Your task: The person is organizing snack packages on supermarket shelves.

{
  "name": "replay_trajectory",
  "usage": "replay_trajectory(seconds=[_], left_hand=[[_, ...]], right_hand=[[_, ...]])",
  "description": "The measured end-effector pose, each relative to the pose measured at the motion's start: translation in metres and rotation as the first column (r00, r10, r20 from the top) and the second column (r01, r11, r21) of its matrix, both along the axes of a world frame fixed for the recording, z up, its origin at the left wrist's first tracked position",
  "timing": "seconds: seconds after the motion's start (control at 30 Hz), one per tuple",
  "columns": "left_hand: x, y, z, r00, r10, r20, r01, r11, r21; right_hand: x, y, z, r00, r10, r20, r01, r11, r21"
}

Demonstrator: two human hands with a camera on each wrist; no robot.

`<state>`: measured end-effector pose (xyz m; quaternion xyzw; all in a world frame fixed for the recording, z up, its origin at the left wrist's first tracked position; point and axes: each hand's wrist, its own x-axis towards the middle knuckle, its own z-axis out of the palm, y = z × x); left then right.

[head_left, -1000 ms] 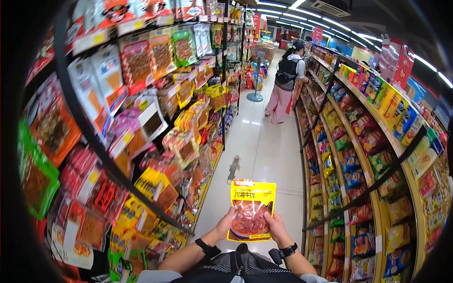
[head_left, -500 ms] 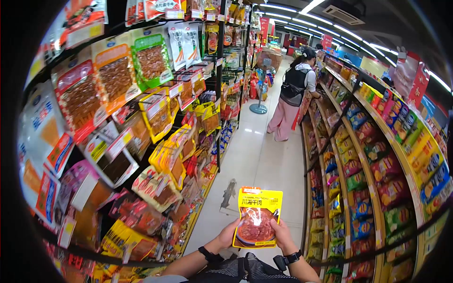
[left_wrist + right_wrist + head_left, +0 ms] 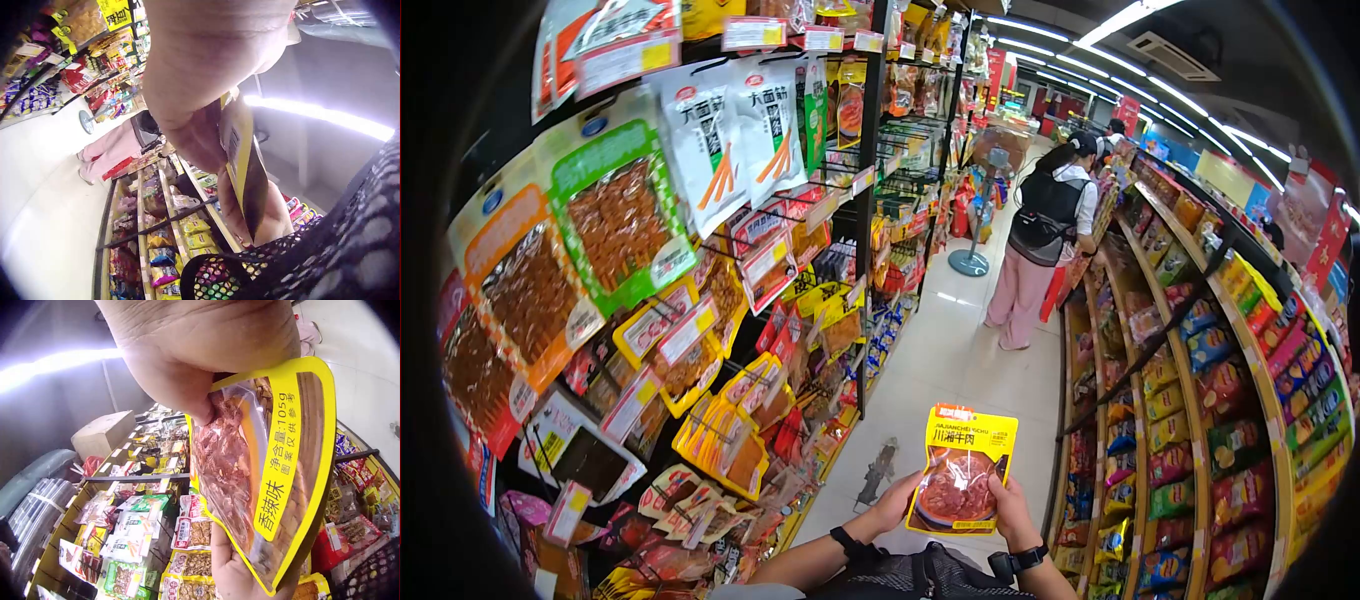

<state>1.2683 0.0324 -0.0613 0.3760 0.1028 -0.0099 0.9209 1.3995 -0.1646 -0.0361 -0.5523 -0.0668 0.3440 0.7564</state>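
Observation:
A yellow beef snack packet [image 3: 962, 470] with a picture of red-brown meat and Chinese lettering faces up in front of the chest. My left hand [image 3: 897, 503] grips its left edge. On the opposite side my right hand [image 3: 1013, 510] pinches the packet, thumb over the front and fingers behind. The right wrist view shows this thumb [image 3: 203, 412] pressed beside the meat picture, with 105g printed near the lower edge. Seen from the left wrist, the packet [image 3: 240, 150] is nearly edge-on between both hands.
Hanging snack packets [image 3: 615, 220] fill the rack on the left. Shelves of chip bags [image 3: 1170, 430] line the right. Ahead in the aisle, a person with a black backpack [image 3: 1048, 210] stands at the right shelves, near a round-based stand [image 3: 969, 263]. Pale floor tiles [image 3: 930, 370] run between.
The view has moved forward along the aisle; the person ahead and the left rack's packets look larger. Both hands keep hold of the beef packet, which sits slightly further right and lower in the head view.

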Motion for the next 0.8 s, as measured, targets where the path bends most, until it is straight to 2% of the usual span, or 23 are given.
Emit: replay_trajectory(seconds=[0.07,0.17,0.37,0.47,0.57,0.6,0.7,0.73,0.77,0.8], left_hand=[[0.029,0.012,-0.006,0.999,0.037,0.012,-0.036,0.998,-0.052],[0.078,0.035,-0.022,0.995,0.094,-0.016,-0.095,0.995,-0.039],[0.201,0.079,-0.015,0.974,0.225,-0.015,-0.223,0.972,0.079],[0.275,0.099,-0.023,0.965,0.26,-0.033,-0.26,0.966,0.009],[0.339,0.113,-0.007,0.961,0.276,0.006,-0.275,0.956,0.102],[0.356,0.116,0.001,0.961,0.274,0.028,-0.276,0.958,0.077],[0.4,0.134,0.026,0.94,0.334,0.073,-0.341,0.916,0.212],[0.412,0.141,0.037,0.94,0.335,0.062,-0.34,0.922,0.184],[0.42,0.144,0.069,0.917,0.397,0.045,-0.392,0.869,0.301],[0.43,0.153,0.071,0.908,0.411,0.083,-0.418,0.869,0.263]], right_hand=[[0.031,0.018,-0.003,1.0,0.022,0.021,-0.022,1.0,0.002],[0.089,0.044,-0.016,0.996,0.072,0.058,-0.071,0.997,-0.01],[0.228,0.097,-0.027,0.972,0.2,0.125,-0.206,0.978,0.038],[0.302,0.119,-0.017,0.961,0.227,0.158,-0.24,0.968,0.067],[0.371,0.139,0.003,0.956,0.248,0.159,-0.26,0.963,0.063],[0.394,0.145,0.006,0.951,0.269,0.154,-0.282,0.957,0.069],[0.448,0.171,0.018,0.941,0.305,0.145,-0.318,0.945,0.077],[0.464,0.182,0.023,0.932,0.325,0.162,-0.34,0.938,0.068],[0.479,0.194,0.029,0.922,0.345,0.174,-0.358,0.932,0.053],[0.492,0.205,0.04,0.906,0.362,0.222,-0.379,0.925,0.039]])
